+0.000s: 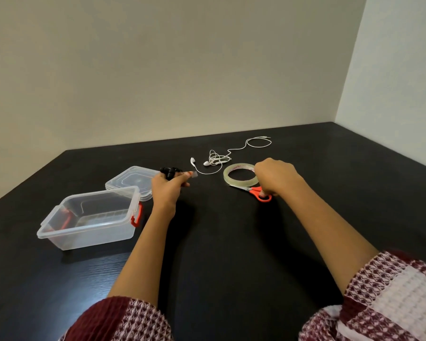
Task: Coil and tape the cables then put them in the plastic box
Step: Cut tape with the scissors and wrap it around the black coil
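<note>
L hand [166,190]: fingers curled round coiled black cable [167,172], tape strip [194,174] at a fingertip, held above table [219,242] by the lid [130,178]. R hand [276,175]: fingers grip scissors [256,191] on table, just beside tape roll [239,182]. Earphones [217,159] tangled behind. Box [89,227] open, at left.

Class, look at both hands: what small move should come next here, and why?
Probably the right hand lets go of the scissors and wraps the tape piece round the black cable coil that the left hand holds; the piece looks cut and sticks out loose.
</note>
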